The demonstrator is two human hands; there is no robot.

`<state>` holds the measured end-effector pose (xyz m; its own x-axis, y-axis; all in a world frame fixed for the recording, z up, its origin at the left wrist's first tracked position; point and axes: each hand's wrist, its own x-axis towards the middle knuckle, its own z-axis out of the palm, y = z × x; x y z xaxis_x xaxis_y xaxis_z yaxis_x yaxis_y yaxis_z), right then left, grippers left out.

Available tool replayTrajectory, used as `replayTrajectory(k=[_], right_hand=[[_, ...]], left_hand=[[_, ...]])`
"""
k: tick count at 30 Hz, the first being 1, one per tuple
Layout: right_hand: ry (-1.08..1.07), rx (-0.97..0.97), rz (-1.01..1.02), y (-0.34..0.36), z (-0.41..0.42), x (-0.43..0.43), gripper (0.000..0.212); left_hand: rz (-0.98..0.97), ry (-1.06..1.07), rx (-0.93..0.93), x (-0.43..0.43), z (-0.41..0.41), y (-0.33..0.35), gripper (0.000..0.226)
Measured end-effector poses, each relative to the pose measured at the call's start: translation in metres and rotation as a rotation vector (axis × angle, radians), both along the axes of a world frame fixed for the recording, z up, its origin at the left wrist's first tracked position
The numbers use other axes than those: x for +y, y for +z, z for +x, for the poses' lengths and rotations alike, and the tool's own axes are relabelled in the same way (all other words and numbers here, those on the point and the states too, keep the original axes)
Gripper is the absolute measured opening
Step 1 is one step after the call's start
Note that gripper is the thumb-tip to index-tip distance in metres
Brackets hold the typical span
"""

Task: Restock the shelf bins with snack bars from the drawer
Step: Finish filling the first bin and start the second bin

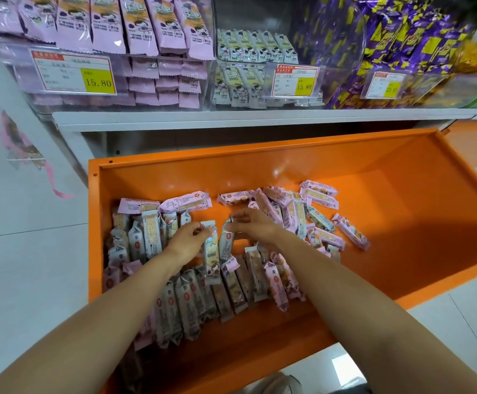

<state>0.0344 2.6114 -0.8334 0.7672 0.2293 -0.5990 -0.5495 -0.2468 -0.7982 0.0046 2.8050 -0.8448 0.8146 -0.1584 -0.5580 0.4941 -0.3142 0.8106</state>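
Snack bars (191, 297) in drawer (402, 223), below shelf bins (123, 78).

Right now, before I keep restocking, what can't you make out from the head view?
Head view:
- Left price tag small print: too small; only 15.80 reads.
- Right price tag: figure blurred.
- Purple-and-yellow packs: print blurred.
- Snack bars under both forearms: hidden by the arms.
- Drawer near-left corner: cut off by the frame bottom.
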Motion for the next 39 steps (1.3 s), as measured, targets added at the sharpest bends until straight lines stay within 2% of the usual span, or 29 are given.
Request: replayTrajectory(k=[3, 6, 9, 10, 17, 20, 23, 27, 33, 39], right_hand=[[-0.059, 0.038, 0.089, -0.001, 0.002, -0.002, 0.028], [-0.069, 0.052, 0.138, 0.0, 0.002, 0.0, 0.038], [-0.12, 0.056, 0.141, -0.001, 0.001, 0.006, 0.015], [-0.134, 0.059, 0.146, -0.002, 0.001, 0.008, 0.006], [-0.107, 0.079, 0.214, 0.012, -0.003, 0.01, 0.012], [-0.094, 0.074, 0.198, 0.011, -0.001, 0.008, 0.023], [-0.083, 0.047, 0.143, 0.008, 0.0, 0.009, 0.036], [-0.15, -0.049, 0.126, 0.01, -0.002, 0.015, 0.02], [-0.179, -0.211, 0.097, 0.019, -0.007, 0.02, 0.009], [0.033, -0.284, -0.06, 0.052, -0.015, 0.021, 0.053]], left_hand=[[-0.074, 0.021, 0.059, -0.001, -0.001, 0.007, 0.021], [-0.128, 0.038, 0.08, -0.003, -0.001, 0.011, 0.042], [-0.177, 0.096, 0.087, -0.007, 0.0, 0.011, 0.052], [-0.203, 0.125, 0.101, -0.008, -0.001, 0.013, 0.05], [-0.223, 0.187, 0.102, -0.003, 0.002, 0.018, 0.014], [-0.249, 0.257, 0.117, -0.003, 0.005, 0.021, 0.012], [-0.281, 0.325, 0.141, -0.001, 0.008, 0.025, 0.029], [-0.317, 0.356, 0.175, 0.002, 0.007, 0.026, 0.042], [-0.343, 0.443, 0.142, -0.004, 0.011, 0.047, 0.02], [-0.347, 0.539, 0.073, -0.004, 0.013, 0.071, 0.02]])
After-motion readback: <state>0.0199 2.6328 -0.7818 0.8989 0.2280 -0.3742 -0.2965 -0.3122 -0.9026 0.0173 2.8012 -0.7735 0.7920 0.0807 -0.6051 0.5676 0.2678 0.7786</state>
